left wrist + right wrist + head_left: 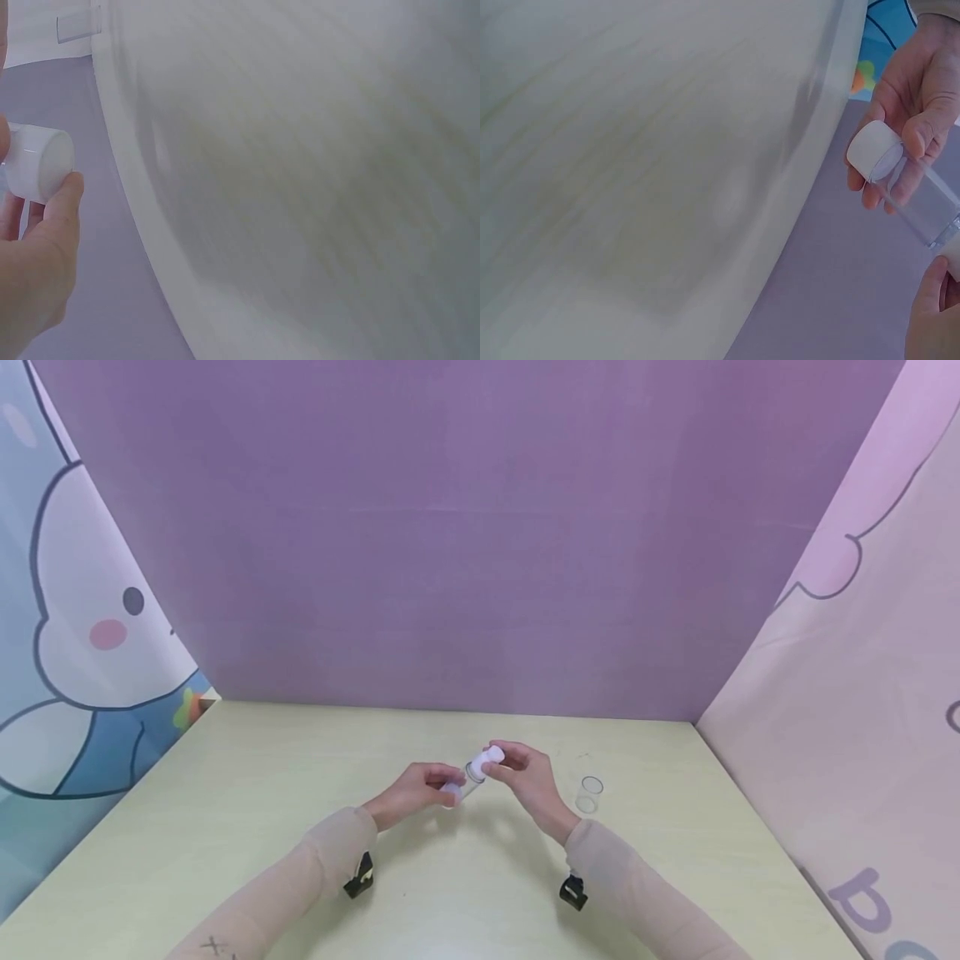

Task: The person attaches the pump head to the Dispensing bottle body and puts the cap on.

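A clear bottle [470,787] with white pieces on both ends is held tilted over the table, between the two hands. My left hand [416,792] grips the white base [874,152] with thumb and fingers; the left wrist view shows that base [37,163] from its flat end. At the bottle's upper end, my right hand [532,783] pinches the white top [488,762] between thumb and fingers. The clear body [922,201] shows see-through walls in the right wrist view. Part of the white top is covered by the right fingers.
A clear open cylinder [589,795] stands on the pale table [300,760], to the right of the right hand. Behind the table rises a purple panel [450,568]. Printed cartoon sheets flank it on the left [112,610] and right [840,710].
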`<act>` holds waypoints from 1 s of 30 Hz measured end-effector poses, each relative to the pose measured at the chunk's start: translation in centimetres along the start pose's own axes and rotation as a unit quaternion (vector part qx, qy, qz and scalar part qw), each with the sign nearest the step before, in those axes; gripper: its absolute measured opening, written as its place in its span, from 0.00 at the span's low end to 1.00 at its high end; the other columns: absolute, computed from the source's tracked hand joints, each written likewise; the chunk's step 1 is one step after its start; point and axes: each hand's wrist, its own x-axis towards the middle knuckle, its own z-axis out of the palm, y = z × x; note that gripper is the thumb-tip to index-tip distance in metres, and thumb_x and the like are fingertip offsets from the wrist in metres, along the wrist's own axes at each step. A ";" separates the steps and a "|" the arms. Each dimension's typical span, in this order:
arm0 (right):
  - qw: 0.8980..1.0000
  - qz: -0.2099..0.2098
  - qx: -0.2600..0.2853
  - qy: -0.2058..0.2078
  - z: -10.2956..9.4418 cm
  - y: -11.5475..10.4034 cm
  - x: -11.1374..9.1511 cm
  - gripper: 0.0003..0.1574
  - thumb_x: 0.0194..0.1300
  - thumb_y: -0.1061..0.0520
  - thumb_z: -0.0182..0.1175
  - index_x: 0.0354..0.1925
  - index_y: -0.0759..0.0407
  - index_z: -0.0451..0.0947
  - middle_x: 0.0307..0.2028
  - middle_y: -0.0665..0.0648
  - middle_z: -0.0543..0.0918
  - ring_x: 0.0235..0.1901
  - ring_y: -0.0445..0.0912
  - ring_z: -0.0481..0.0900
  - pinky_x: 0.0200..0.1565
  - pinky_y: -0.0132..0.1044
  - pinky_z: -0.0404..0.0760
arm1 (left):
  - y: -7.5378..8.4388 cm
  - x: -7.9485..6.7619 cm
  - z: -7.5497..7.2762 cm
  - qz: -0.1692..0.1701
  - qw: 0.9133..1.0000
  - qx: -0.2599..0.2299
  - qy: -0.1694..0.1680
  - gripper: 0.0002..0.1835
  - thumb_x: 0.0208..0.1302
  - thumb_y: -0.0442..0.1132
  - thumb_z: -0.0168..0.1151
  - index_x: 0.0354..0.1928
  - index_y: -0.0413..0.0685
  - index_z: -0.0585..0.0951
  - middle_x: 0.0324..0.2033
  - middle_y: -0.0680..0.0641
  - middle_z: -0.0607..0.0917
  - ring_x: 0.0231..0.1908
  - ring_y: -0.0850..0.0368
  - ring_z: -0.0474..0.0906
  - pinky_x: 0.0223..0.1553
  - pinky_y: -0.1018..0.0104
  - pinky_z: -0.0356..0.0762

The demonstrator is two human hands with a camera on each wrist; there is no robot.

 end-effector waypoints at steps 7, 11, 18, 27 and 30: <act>1.000 0.012 -0.004 0.011 0.2 -1.2 -0.8 0.23 0.56 0.63 0.63 0.51 0.65 0.75 0.49 0.62 0.80 0.43 0.44 0.79 0.47 0.36 0.78 | 0.2 0.0 0.1 -0.005 1.000 -0.004 0.003 0.18 0.57 0.34 0.62 0.52 0.45 0.78 0.52 0.43 0.79 0.52 0.50 0.73 0.51 0.57 0.74; 1.000 0.012 -0.002 0.011 0.2 -1.0 -0.6 0.23 0.55 0.63 0.63 0.51 0.66 0.75 0.48 0.62 0.81 0.42 0.43 0.79 0.47 0.35 0.78 | 0.2 -0.1 0.1 -0.003 1.000 -0.002 0.004 0.19 0.57 0.34 0.62 0.52 0.45 0.78 0.52 0.43 0.79 0.53 0.50 0.73 0.51 0.56 0.74; 1.000 0.005 0.012 0.007 0.1 1.4 0.8 0.23 0.54 0.61 0.65 0.50 0.62 0.77 0.46 0.60 0.82 0.42 0.43 0.79 0.46 0.36 0.79 | 0.0 -0.2 0.0 0.001 1.000 -0.002 0.004 0.19 0.57 0.34 0.62 0.53 0.44 0.77 0.52 0.42 0.79 0.52 0.49 0.74 0.51 0.56 0.74; 1.000 0.000 0.011 0.009 0.1 1.9 0.8 0.24 0.53 0.60 0.66 0.51 0.60 0.77 0.47 0.59 0.81 0.45 0.46 0.79 0.48 0.38 0.78 | 0.1 -0.4 0.0 0.000 1.000 -0.011 -0.002 0.20 0.57 0.35 0.63 0.53 0.44 0.77 0.52 0.43 0.79 0.53 0.50 0.73 0.52 0.57 0.74; 1.000 -0.008 0.012 0.002 0.1 1.8 0.8 0.25 0.53 0.61 0.66 0.51 0.60 0.76 0.48 0.59 0.81 0.48 0.48 0.78 0.49 0.39 0.77 | 0.1 -0.4 0.0 0.003 1.000 -0.015 -0.005 0.20 0.57 0.35 0.63 0.53 0.44 0.77 0.52 0.43 0.79 0.53 0.50 0.73 0.52 0.58 0.74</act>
